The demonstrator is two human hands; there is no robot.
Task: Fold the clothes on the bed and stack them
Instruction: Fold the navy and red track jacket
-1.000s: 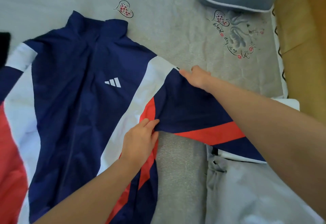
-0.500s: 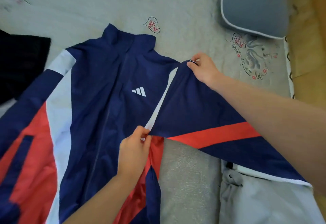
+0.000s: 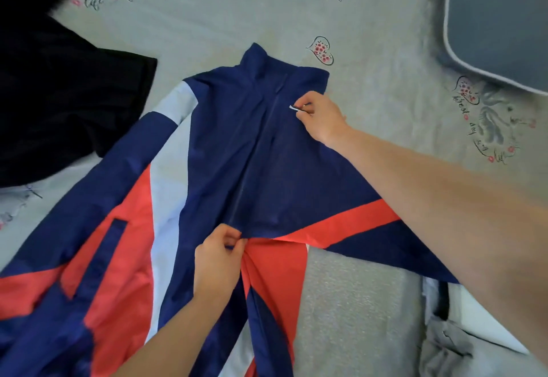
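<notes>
A navy, red and white track jacket [image 3: 225, 154] lies spread on the bed, collar pointing away from me. Its right side is folded over the chest and covers the logo. My right hand [image 3: 321, 117] pinches the folded edge near the collar, by the zip line. My left hand [image 3: 219, 261] pinches the lower corner of that fold at the jacket's middle. The left sleeve stretches out toward the lower left.
A black garment [image 3: 59, 103] lies at the upper left. A grey pillow [image 3: 498, 23] with white piping sits at the top right. Grey and white clothes [image 3: 462, 347] lie at the lower right. The grey printed bedsheet [image 3: 237, 6] stretches beyond the collar.
Both hands have carried the jacket's right side further left over the chest, and the white logo is now covered. The view has shifted, showing more of the black garment.
</notes>
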